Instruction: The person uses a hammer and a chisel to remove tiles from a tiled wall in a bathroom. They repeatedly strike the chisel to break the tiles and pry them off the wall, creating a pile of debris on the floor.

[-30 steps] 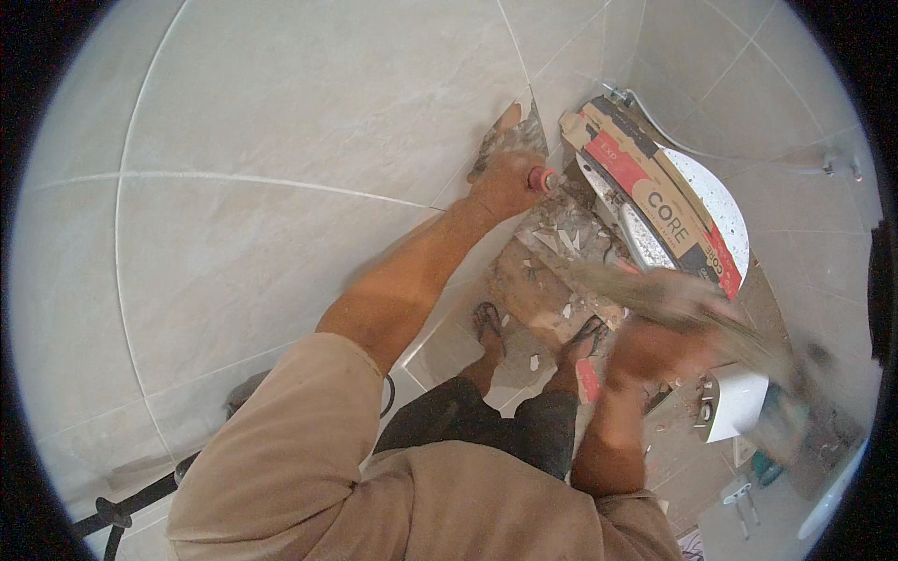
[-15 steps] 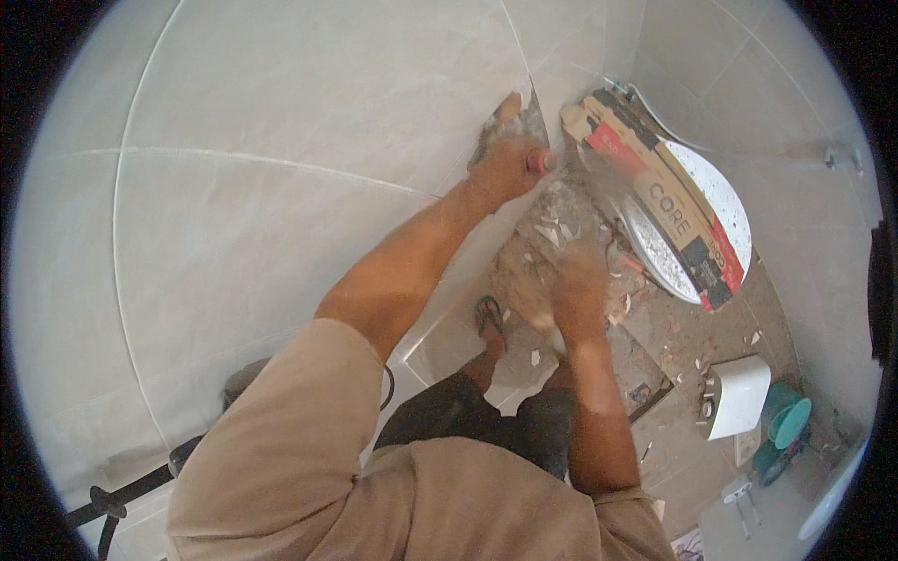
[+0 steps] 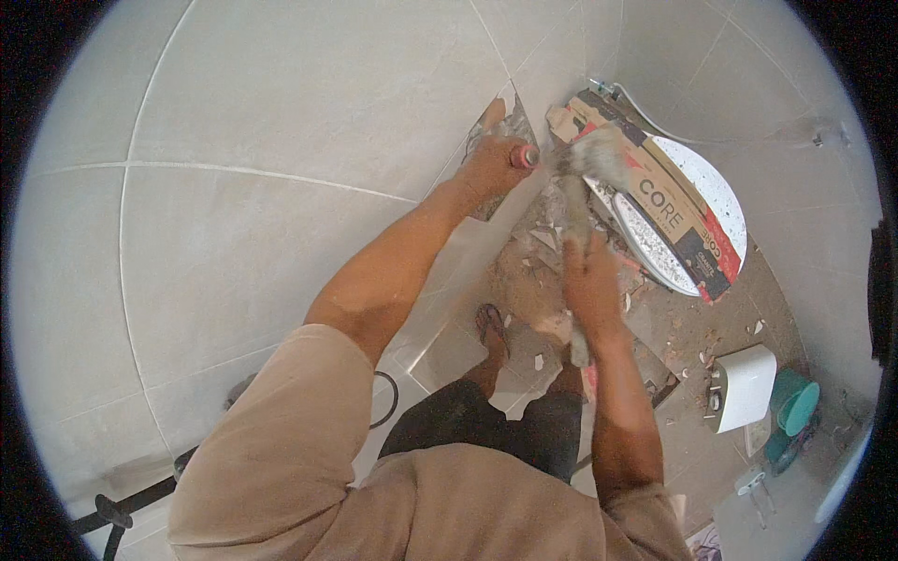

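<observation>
My left hand [image 3: 488, 170] is closed round a chisel [image 3: 525, 156], whose red end points out toward my right hand. It is pressed against a broken, bare patch [image 3: 512, 120] in the tiled wall, and the chisel's blade is hidden behind my fingers. My right hand [image 3: 591, 292] grips the handle of a hammer [image 3: 599, 159]. The hammer's head, smeared by motion, is just right of the chisel's red end, with a gap between them.
Broken tile pieces and rubble [image 3: 535, 280] litter the floor below. At right a flattened cardboard box [image 3: 660, 198] lies across a dusty white rounded fixture [image 3: 720, 182]. Farther right are a white box-shaped object [image 3: 745, 388] and a green plastic container [image 3: 798, 404].
The hammer, a blur before, now shows with its head up near the chisel. My right hand has shifted slightly. My left hand stays at the wall with the chisel.
</observation>
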A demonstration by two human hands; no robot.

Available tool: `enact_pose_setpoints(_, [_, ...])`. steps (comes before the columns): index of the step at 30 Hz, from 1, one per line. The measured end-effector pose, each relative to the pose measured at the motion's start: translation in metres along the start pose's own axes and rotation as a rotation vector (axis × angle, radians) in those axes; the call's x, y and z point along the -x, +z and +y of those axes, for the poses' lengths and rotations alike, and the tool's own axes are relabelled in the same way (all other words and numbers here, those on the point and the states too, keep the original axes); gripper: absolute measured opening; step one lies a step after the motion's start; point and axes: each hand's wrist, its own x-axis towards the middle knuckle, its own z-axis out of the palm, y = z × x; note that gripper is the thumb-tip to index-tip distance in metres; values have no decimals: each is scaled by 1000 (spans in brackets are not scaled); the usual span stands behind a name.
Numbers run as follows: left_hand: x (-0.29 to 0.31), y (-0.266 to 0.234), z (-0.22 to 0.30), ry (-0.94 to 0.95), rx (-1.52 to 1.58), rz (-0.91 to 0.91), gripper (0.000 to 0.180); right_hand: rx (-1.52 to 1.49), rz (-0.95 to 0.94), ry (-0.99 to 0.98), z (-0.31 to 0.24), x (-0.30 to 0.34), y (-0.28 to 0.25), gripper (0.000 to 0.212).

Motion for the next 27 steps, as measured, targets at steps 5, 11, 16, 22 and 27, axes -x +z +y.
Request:
enact_pose_setpoints(5, [-15, -51, 70, -515, 193, -328, 38, -160, 210, 123, -34, -15, -81, 34])
enact_pose_setpoints(11, [-21, -30, 2, -365, 54, -385, 47, -564, 182, 235, -64, -10, -112, 38])
enact_pose_setpoints(16, [-19, -33, 10, -361, 51, -374, 45, 65, 726, -202, -52, -20, -91, 35])
enact_pose_setpoints(22, [-19, -35, 10, -406, 205, -399, 39, -117, -120, 31, -32, -28, -3, 33])
enact_pose_setpoints(27, [-18, -38, 23, -399, 188, -490, 39, -207, 269, 12, -74, -42, -83, 31])
